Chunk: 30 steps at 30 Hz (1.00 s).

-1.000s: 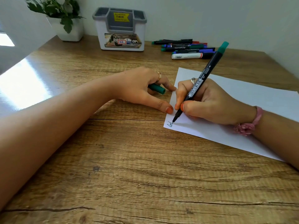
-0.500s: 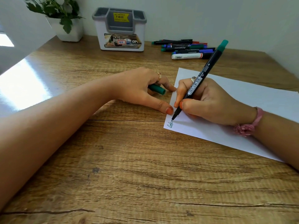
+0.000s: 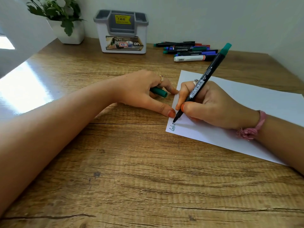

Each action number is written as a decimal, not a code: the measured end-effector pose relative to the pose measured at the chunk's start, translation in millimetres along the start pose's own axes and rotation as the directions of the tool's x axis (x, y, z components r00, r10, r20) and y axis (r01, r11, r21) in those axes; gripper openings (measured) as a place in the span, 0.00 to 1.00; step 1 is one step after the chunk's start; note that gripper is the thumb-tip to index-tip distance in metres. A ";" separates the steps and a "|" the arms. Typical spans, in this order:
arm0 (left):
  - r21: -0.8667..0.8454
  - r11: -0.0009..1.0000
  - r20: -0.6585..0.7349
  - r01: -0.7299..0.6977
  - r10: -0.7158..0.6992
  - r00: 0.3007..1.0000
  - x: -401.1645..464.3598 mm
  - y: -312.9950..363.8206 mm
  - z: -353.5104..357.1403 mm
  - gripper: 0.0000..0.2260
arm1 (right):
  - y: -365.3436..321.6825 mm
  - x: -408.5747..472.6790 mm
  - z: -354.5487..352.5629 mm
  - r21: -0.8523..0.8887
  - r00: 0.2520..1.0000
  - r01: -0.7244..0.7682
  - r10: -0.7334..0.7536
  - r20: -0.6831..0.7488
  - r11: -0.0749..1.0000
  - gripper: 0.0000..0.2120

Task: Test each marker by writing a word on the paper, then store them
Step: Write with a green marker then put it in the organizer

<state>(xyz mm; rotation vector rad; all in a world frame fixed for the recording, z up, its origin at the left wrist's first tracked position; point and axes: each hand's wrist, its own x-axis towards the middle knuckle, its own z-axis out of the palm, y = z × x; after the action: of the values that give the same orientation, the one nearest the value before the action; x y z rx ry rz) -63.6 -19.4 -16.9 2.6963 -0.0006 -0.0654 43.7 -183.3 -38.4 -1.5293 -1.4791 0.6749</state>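
My right hand (image 3: 212,104) grips a black marker with a green end (image 3: 204,81), its tip touching the near-left corner of the white paper (image 3: 246,99). A few green handwritten letters (image 3: 173,127) lie by the tip. My left hand (image 3: 139,92) rests on the table beside the paper's left edge, its fingers curled around the green marker cap (image 3: 159,92) and its thumb tip touching the paper's edge. Several more markers (image 3: 187,51) lie in a pile at the back, beyond the paper.
A white and grey pen holder (image 3: 121,32) with a yellow price sticker stands at the back centre. A potted plant (image 3: 65,22) stands in the back left corner. The wooden table (image 3: 131,170) meets walls at the back and right.
The marker tip has crept up and rightward along the paper's corner, adding more green letters. My left hand has stayed put with the cap.
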 end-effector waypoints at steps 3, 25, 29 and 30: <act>-0.011 1.000 -0.001 -0.007 0.007 1.000 -0.4 0.8 -0.2 0.24 | 1.9 -0.4 -0.6 0.013 1.000 0.006 -0.006 0.006 1.000 0.07; -0.236 0.972 -0.326 -0.014 -0.066 0.943 -3.1 -6.1 6.4 0.07 | 1.6 4.8 -28.7 0.619 0.953 0.011 0.178 -0.244 0.785 0.17; -0.236 0.972 -0.328 -0.014 -0.066 0.942 -2.6 -5.8 7.3 0.03 | 3.7 2.8 -28.7 0.633 0.934 0.020 0.212 -0.288 0.774 0.08; -0.243 0.970 -0.331 -0.016 -0.067 0.941 -2.7 -5.9 7.6 0.04 | 3.7 2.1 -28.9 0.636 0.928 0.027 0.217 -0.303 0.771 0.06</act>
<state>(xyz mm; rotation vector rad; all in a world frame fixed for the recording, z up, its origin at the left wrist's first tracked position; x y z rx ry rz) -66.7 -17.3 -26.2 2.4287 0.1381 0.3667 70.6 -187.2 -27.7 -1.1142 -0.7703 0.8000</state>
